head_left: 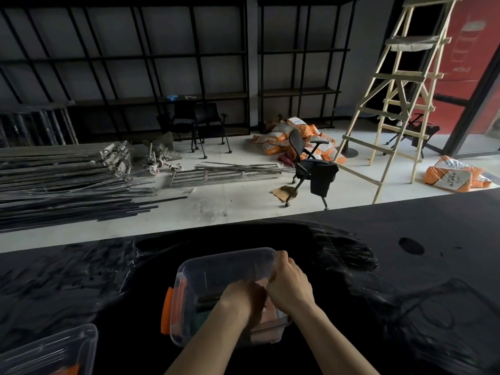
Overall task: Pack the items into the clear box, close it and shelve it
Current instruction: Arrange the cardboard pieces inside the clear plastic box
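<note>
The clear box (216,290) sits open on the black table (405,266); left hand (240,299) pushes items down inside, right hand (290,284) grips its far rim. Lid and shelving remain.

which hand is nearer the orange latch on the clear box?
Left. The left hand is inside the clear box, nearer its orange latch; the right hand grips the opposite rim.

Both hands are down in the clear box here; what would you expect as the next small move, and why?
Probably pressing the contents flat, then withdrawing. The left hand is inside the clear plastic box with orange latches and the right hand grips its right rim. What looks like the clear lid lies apart at lower left, so the box is still open.
</note>
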{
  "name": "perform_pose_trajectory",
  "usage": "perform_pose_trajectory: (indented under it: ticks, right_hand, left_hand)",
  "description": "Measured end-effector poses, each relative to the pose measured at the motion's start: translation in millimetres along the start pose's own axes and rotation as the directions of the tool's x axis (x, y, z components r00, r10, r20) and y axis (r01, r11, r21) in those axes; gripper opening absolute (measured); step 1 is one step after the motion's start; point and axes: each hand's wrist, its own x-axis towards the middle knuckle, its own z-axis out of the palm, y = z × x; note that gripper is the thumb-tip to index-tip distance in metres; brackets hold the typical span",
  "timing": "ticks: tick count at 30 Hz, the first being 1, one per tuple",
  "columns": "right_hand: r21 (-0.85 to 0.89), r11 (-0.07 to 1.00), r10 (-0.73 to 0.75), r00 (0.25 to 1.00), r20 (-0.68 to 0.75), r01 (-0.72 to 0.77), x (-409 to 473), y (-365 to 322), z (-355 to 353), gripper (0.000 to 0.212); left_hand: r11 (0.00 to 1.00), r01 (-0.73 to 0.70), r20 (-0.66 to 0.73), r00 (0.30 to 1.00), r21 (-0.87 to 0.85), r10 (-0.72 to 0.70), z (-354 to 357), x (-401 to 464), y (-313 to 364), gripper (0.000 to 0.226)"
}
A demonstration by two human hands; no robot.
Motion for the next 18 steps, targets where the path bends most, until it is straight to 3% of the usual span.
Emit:
perform_pose_trajectory:
  ticks: [3, 6, 8, 10, 12, 13, 15, 18]
  right_hand:
    - [-0.031, 1.0, -0.004, 1.0, 0.012, 0.004, -1.6, -1.0, -1.6, 0.048]
    - [-0.09, 0.996, -0.021, 1.0, -0.016, 0.019, -5.6, -1.9, -2.4, 0.059]
    - [-0.234, 0.966, -0.143, 0.979, -0.143, 0.107, -8.6, -2.2, -2.0, 0.068]
    - [-0.355, 0.895, -0.362, 0.905, -0.222, 0.271, -14.8, -12.0, -4.8, 0.065]
    - [-0.375, 0.826, -0.489, 0.865, -0.109, 0.42, -21.2, -28.5, -8.0, 0.054]
    - [-0.362, 0.816, -0.482, 0.876, 0.004, 0.45, -22.9, -35.3, -7.7, 0.048]
    - [-0.429, 0.793, -0.374, 0.901, 0.22, 0.433, -22.9, -43.6, -4.5, 0.037]
    - [-0.461, 0.803, -0.213, 0.904, 0.37, 0.378, -16.9, -43.4, 2.4, 0.029]
  left_hand:
    - [0.999, 0.006, -0.003, 1.0, -0.033, -0.006, -2.9, -4.4, -2.5, 0.054]
    - [0.994, 0.007, -0.11, 0.994, -0.105, -0.018, 1.9, -9.3, -14.8, 0.038]
    - [0.998, -0.002, -0.244, 0.97, -0.069, -0.015, 9.0, -13.1, -27.6, 0.031]
    - [0.996, 0.028, -0.262, 0.965, 0.082, -0.006, 14.9, -19.6, -41.1, 0.033]
    - [0.975, 0.074, -0.233, 0.972, 0.209, -0.024, 14.9, -29.7, -50.1, 0.04]
    - [0.974, 0.103, -0.261, 0.964, 0.202, -0.048, 14.8, -33.5, -54.3, 0.041]
    - [0.984, 0.127, -0.373, 0.925, 0.121, -0.074, 16.4, -42.0, -63.8, 0.038]
    - [0.977, 0.091, -0.492, 0.87, 0.191, 0.015, 20.5, -51.5, -76.2, 0.035]
